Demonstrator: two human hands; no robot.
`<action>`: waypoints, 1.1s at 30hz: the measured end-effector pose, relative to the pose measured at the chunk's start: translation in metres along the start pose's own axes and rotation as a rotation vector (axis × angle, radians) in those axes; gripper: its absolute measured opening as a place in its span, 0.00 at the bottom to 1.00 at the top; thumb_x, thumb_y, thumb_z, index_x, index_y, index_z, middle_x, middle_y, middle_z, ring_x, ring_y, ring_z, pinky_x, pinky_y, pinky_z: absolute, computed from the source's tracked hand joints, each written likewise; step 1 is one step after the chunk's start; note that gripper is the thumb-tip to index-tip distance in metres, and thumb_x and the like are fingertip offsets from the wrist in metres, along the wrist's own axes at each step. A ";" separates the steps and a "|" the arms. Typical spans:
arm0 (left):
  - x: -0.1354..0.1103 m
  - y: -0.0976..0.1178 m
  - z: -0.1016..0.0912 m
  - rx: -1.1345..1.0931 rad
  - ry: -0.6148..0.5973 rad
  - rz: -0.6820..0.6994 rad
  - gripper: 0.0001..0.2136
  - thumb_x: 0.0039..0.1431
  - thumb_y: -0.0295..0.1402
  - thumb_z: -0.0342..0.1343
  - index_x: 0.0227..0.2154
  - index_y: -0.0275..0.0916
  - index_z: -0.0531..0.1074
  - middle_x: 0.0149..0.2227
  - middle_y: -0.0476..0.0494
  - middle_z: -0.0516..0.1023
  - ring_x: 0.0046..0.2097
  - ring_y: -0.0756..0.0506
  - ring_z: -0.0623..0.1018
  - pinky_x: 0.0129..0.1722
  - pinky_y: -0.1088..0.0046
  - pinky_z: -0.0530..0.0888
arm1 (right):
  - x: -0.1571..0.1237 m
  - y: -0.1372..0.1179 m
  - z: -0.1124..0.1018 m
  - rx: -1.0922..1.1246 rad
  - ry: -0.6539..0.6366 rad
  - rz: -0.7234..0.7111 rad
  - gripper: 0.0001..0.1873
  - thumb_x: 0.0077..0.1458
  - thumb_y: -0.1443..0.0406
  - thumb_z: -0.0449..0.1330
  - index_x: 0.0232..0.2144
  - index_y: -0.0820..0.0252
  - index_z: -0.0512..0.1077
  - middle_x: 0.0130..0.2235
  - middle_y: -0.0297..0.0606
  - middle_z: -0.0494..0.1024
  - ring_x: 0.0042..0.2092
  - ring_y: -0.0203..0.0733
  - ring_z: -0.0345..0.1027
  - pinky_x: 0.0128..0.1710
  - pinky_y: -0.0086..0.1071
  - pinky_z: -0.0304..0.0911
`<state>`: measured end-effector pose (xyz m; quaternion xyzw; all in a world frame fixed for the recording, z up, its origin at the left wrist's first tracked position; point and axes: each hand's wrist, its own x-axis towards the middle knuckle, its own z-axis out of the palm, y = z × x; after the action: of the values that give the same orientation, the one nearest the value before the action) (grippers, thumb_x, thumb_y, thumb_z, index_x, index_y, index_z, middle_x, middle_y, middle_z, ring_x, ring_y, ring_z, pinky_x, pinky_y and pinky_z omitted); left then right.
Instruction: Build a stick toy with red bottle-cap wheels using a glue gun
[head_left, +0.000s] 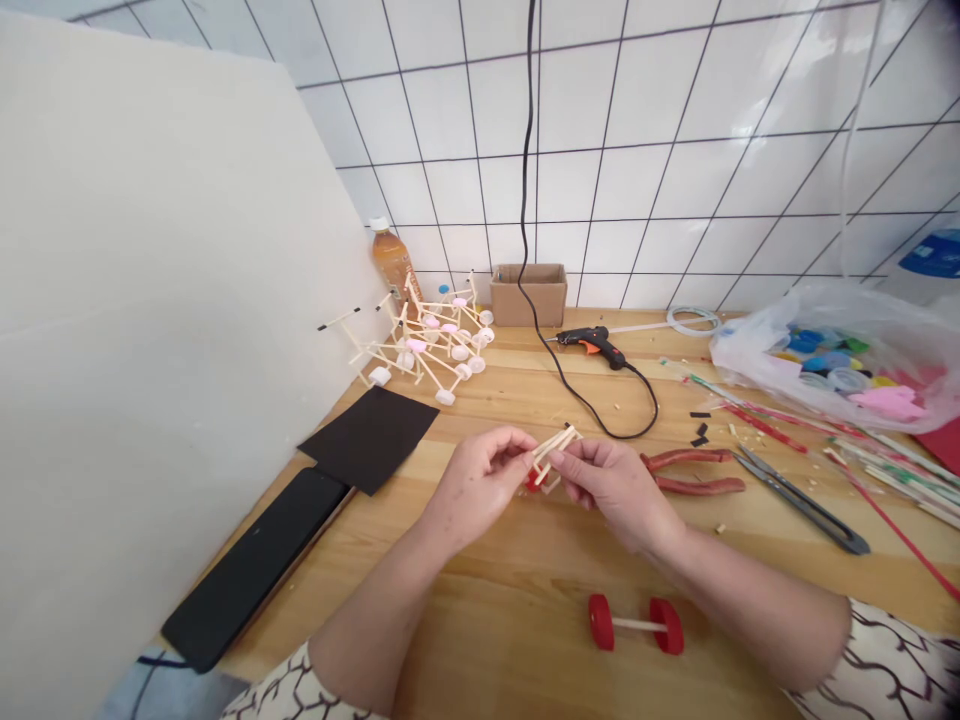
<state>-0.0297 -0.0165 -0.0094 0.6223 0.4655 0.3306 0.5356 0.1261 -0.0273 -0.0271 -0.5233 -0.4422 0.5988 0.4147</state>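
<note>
My left hand point(480, 483) and my right hand point(611, 487) meet above the middle of the wooden table point(525, 640). Both pinch a small frame of thin wooden sticks point(555, 448) with a red wheel under it. The fingers of both hands are closed on the sticks. A loose axle with two red bottle-cap wheels point(636, 624) lies on the table nearer me, below my right wrist.
A pile of finished stick cars with white and pink wheels point(431, 345) sits at the back left. A glue gun point(592, 343), red pliers point(694, 472), scissors point(802, 500), a bag of caps point(840, 365), straws point(885, 460), black sheets point(371, 437) and a cardboard box point(529, 295) lie around.
</note>
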 end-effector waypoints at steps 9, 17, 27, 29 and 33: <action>-0.001 -0.002 0.000 0.036 0.003 0.018 0.06 0.55 0.32 0.52 0.30 0.35 0.71 0.30 0.45 0.77 0.32 0.48 0.76 0.34 0.76 0.71 | 0.000 0.004 0.003 0.046 0.015 -0.025 0.20 0.39 0.52 0.64 0.16 0.61 0.65 0.14 0.26 0.64 0.17 0.27 0.51 0.18 0.26 0.45; -0.002 0.000 0.000 0.078 0.014 0.013 0.08 0.55 0.33 0.51 0.32 0.36 0.73 0.31 0.45 0.78 0.33 0.47 0.76 0.34 0.74 0.71 | 0.001 0.006 0.003 0.071 0.015 -0.013 0.20 0.39 0.51 0.65 0.16 0.61 0.65 0.13 0.26 0.64 0.16 0.27 0.51 0.18 0.25 0.45; -0.002 -0.001 0.001 0.087 0.045 0.013 0.07 0.55 0.32 0.52 0.31 0.35 0.72 0.30 0.45 0.77 0.32 0.48 0.76 0.33 0.75 0.71 | 0.001 0.006 0.002 0.080 0.019 -0.013 0.20 0.38 0.51 0.65 0.17 0.62 0.67 0.13 0.27 0.65 0.17 0.27 0.51 0.18 0.26 0.45; -0.002 -0.002 0.001 0.088 0.059 0.018 0.07 0.55 0.32 0.52 0.31 0.35 0.72 0.30 0.45 0.77 0.33 0.48 0.76 0.34 0.75 0.71 | 0.000 0.006 0.002 0.083 0.018 -0.012 0.19 0.39 0.52 0.65 0.17 0.62 0.67 0.13 0.27 0.65 0.17 0.27 0.52 0.18 0.26 0.46; -0.001 -0.002 0.002 0.079 0.078 0.003 0.07 0.55 0.32 0.51 0.31 0.35 0.72 0.29 0.46 0.77 0.32 0.48 0.75 0.34 0.75 0.71 | 0.000 0.008 0.002 0.079 0.018 -0.016 0.19 0.40 0.52 0.64 0.17 0.61 0.67 0.14 0.27 0.65 0.17 0.28 0.52 0.18 0.26 0.46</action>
<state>-0.0285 -0.0183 -0.0117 0.6303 0.4975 0.3370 0.4916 0.1233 -0.0292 -0.0346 -0.5082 -0.4186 0.6078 0.4440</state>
